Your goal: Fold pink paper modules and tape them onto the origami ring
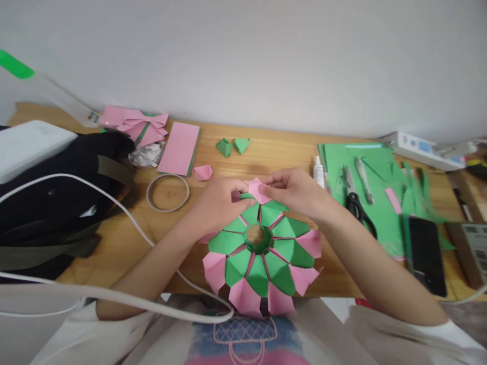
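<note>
A round folded-paper flower, with green units around an open centre and pink pieces on its outer rim, is in front of me over the table's near edge. At its far side sits a pink folded paper piece. My left hand is closed on the flower's far rim, just left of that piece, with thumb and fingers pinched. From the right, my right hand pinches the pink piece between thumb and fingers. The fingers partly hide how this piece meets the green unit beneath it.
Loose green folded pieces, a pink one, a pink paper stack and a tape ring lie beyond. Right are a glue bottle, scissors and a phone. A white cable crosses my left forearm.
</note>
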A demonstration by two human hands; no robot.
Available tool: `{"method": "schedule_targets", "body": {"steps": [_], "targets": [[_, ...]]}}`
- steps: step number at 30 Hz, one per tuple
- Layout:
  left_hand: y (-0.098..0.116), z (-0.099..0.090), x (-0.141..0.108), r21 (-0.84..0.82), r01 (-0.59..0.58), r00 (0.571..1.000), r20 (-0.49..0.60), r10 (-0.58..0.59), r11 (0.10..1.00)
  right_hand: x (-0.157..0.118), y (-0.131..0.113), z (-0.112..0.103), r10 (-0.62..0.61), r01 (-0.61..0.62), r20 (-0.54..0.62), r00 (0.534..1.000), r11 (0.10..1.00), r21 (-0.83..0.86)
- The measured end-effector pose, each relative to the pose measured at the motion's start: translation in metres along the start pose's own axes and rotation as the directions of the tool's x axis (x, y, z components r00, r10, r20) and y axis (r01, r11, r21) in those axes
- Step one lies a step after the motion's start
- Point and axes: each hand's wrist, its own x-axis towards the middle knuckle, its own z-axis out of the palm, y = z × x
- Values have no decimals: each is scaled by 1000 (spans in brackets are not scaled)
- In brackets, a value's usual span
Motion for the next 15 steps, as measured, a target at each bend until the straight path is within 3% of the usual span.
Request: {"method": "schedule_targets", "body": {"steps": [11, 15], "targets": [[-1, 1, 1, 45, -69, 997, -22, 70, 997, 2, 2, 0, -26, 25, -16, 1000, 998, -57], [-4, 2, 3, 65, -73, 995, -66, 77, 995, 1, 2, 1, 38, -38, -49, 998, 999, -10]]}}
